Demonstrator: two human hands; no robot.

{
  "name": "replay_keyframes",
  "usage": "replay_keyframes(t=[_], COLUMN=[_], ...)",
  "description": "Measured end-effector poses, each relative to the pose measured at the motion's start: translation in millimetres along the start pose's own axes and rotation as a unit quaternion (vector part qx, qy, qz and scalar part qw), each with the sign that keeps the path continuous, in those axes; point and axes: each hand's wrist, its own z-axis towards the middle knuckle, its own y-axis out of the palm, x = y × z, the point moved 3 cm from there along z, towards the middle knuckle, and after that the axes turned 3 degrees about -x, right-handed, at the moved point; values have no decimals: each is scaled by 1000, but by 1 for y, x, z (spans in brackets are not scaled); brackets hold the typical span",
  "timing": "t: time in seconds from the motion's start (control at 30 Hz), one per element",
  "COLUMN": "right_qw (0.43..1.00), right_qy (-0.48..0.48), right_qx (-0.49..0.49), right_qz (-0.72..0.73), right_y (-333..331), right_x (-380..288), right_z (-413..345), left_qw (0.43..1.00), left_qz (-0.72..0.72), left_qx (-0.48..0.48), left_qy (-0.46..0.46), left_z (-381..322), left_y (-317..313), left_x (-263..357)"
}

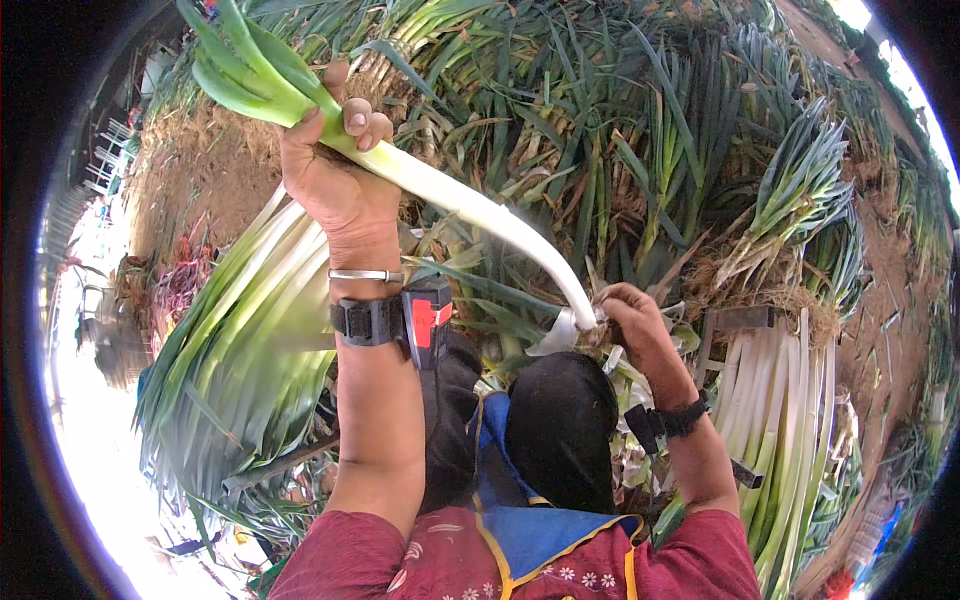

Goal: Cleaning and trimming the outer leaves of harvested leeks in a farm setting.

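A large leek (487,211) with a long white shaft and green leaves slants across the middle of the view. My left hand (341,176) grips it just below the leaves, fingers wrapped around the shaft. At the lower end, the fingers of my right hand (634,319) pinch at the root tip. A pale strip of leaf sheath (555,336) hangs beside that tip, above my knee; whether it is still attached I cannot tell. Both wrists wear black straps with small devices.
Cleaned leeks lie in one pile (289,259) to the left and another (776,397) on a metal rack (742,318) at right. Leeks with roots and dark leaves (570,112) are heaped ahead. Bare soil (202,161) shows at the left.
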Motion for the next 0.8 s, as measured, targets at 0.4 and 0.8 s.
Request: replay_keyframes(t=[0.4,0.8], right_qw=[970,934], right_qy=[-131,-226], right_qx=[-191,178], right_qz=[-76,212], right_y=[34,-75], right_x=[-46,-5], right_z=[-15,-33], left_qw=[997,963], left_qz=[-5,117], left_qx=[58,230], left_qy=[43,72], left_z=[7,4], left_y=[-18,-40], left_x=[5,5])
